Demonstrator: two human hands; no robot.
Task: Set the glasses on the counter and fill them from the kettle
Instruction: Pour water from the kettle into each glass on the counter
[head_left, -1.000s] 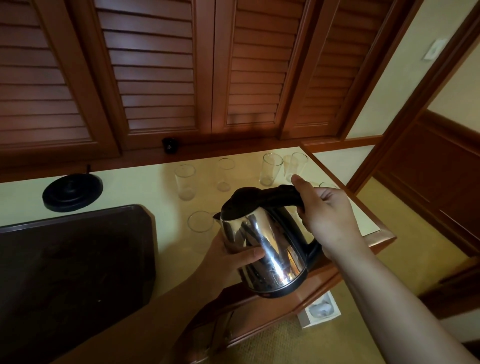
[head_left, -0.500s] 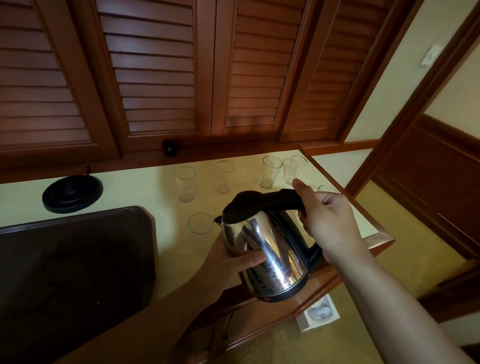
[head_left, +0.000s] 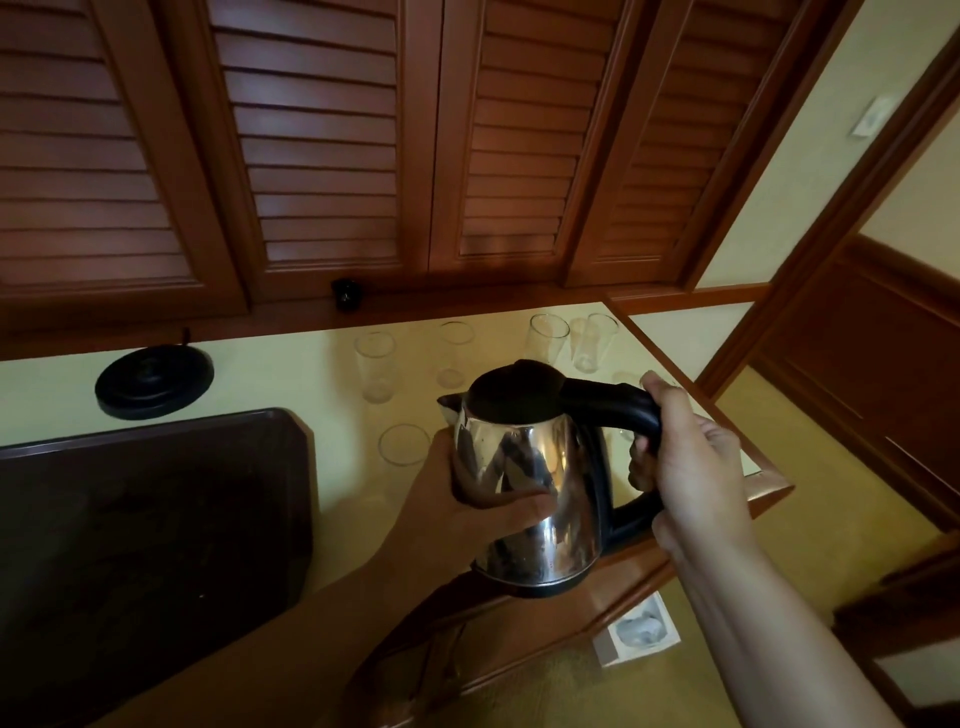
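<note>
1. Head view, the hold: the right hand (head_left: 691, 467) is wrapping its fingers (head_left: 655, 397) round the black handle (head_left: 608, 402) of the steel kettle (head_left: 524, 488), thumb lying along the handle's top. The left hand (head_left: 467, 499) is cupping the kettle's steel side, thumb across the front and the other fingers curled behind. This looks like a two-handed grip chosen to steady a heavy, possibly full vessel and to steer the tilt.

2. Head view, the kettle: it is hanging in the air above the desk's front edge, near the right corner, roughly upright, its spout (head_left: 448, 406) pointing away from the person toward the glasses. No water is showing at the spout, so pouring is probably not yet begun.

3. Head view, the glasses: all are standing upright and apart on the desk (head_left: 270, 374). The nearest glass (head_left: 404, 444) is sitting just beyond the spout and looks like the first to be filled. A glass behind it (head_left: 375, 366), another (head_left: 453, 353) and a taller glass (head_left: 545, 340) are lining the back, with one more (head_left: 592, 343) by the back right corner. Whether any holds water, I cannot tell.

4. Head view, room: the dark tray (head_left: 156, 519) is filling the desk's left front, and the kettle's black base (head_left: 154, 382) is sitting behind it, well apart from the glasses. The right edge lies close to the right hand, so there is little spare desk on that side.
</note>
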